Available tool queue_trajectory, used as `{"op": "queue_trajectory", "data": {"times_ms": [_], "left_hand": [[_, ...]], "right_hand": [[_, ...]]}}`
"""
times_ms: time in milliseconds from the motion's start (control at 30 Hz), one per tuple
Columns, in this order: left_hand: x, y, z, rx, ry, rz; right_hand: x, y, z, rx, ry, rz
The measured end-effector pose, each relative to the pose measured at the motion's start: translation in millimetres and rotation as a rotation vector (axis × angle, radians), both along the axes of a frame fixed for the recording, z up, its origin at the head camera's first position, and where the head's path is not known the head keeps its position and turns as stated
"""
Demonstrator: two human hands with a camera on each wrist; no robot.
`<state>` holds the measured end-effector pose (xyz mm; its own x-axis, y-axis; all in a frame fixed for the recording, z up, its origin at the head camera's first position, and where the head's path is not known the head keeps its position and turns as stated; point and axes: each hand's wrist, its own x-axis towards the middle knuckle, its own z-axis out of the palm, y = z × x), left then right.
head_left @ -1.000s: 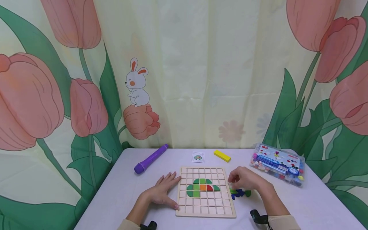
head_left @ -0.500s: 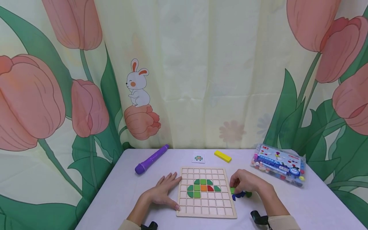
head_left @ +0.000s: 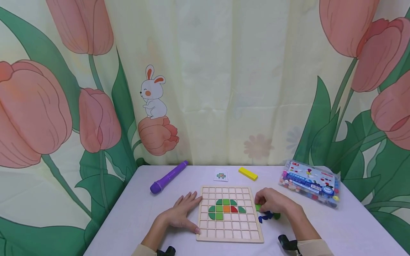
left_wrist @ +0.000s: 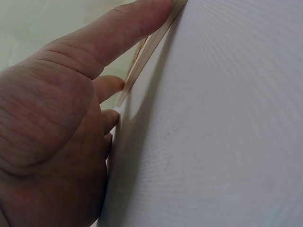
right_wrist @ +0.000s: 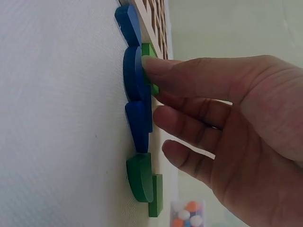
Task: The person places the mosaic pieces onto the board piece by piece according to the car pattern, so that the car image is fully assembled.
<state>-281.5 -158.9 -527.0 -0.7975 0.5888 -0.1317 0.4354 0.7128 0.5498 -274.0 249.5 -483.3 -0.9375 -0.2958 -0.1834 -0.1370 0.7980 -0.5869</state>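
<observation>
My left hand lies with fingers spread at the left edge of a wooden grid board, thumb and fingertips touching its rim. Green, orange and red tiles fill several cells in the board's middle; an orange tile sits among them. Just right of the board, my right hand pinches a light green square tile between thumb and forefinger. Beneath and beside it lie several dark blue curved pieces, a dark green rounded piece and another green block.
Behind the board lie a small pattern card and a yellow bar. A purple microphone-shaped stick is at back left. A clear box of colourful balls stands at back right, near the right hand.
The right hand has dipped slightly toward the pieces and shifted a little, with the light green tile now showing at its fingertips. The left hand stays at the board's edge.
</observation>
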Motion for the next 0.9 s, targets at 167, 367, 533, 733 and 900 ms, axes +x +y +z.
{"op": "queue_trajectory", "data": {"times_ms": [167,367,533,733,900], "left_hand": [[0.3,0.3,0.4,0.001,-0.002,-0.002],[0.3,0.8,-0.3,0.007,-0.003,-0.002],[0.3,0.4,0.3,0.007,0.002,-0.004],[0.2,0.8,1.9,0.001,0.001,-0.001],[-0.2,1.1,2.2,0.003,-0.001,0.0]], "right_hand": [[1.0,0,1.3,-0.018,-0.006,-0.009],[1.6,1,3.4,-0.036,0.027,0.017],[2.2,3,4.8,-0.042,0.014,0.03],[2.0,5,9.3,-0.056,0.022,0.023],[-0.3,8,11.6,-0.117,0.057,0.028]]}}
